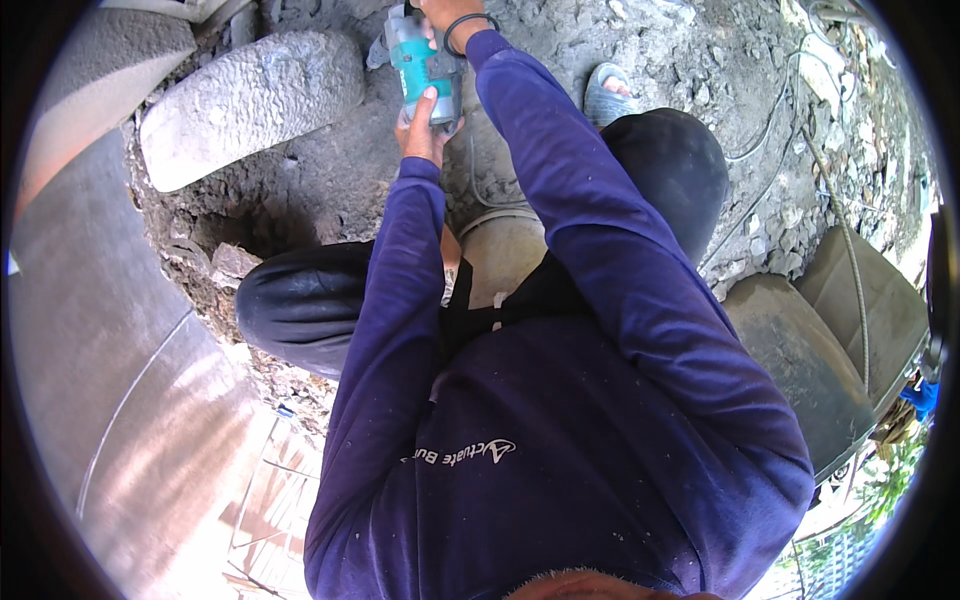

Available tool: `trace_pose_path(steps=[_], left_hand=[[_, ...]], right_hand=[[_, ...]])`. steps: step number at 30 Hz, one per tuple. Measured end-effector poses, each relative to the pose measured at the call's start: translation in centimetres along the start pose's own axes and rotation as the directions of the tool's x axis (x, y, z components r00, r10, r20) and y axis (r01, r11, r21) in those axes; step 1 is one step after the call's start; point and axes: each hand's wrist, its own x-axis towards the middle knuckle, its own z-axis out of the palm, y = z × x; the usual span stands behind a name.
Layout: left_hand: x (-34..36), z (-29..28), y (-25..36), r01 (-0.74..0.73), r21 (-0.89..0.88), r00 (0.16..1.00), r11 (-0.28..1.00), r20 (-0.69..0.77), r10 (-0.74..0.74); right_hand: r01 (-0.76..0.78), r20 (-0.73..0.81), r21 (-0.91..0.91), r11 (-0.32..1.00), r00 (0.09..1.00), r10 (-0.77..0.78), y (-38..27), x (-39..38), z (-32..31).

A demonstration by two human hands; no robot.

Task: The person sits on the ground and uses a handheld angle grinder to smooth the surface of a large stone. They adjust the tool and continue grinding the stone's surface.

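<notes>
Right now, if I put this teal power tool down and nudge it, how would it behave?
The teal power tool is probably fairly heavy: its body looks bulky, and both left hand and right hand grip it. Its hard-looking casing should stay stiff. Its rounded body might rock on the rough ground.

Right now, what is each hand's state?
Left hand: closed around the teal power tool, near end.
Right hand: holding its far end, partly cut off.

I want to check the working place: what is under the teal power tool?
The left hand holds the teal power tool's near end; grey dirt shows beside it. What lies directly beneath is covered.
</notes>
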Motion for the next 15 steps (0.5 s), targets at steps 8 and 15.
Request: trace_pose_path(steps=[8,15], left_hand=[[-1.1,-1.6,-1.2,0.046,0.149,0.998,0.988,-0.047,-0.039],[-3.3,-4.9,-9.2,0.332,0.399,0.934,0.855,-0.013,-0.357]], right_hand=[[-0.041,-0.03,0.103,0.994,0.999,0.044,3.0,-0.7,-1.0],[-0.092,-0.028,0.093,0.991,0.995,0.095,3.5,-2.6,-2.0]])
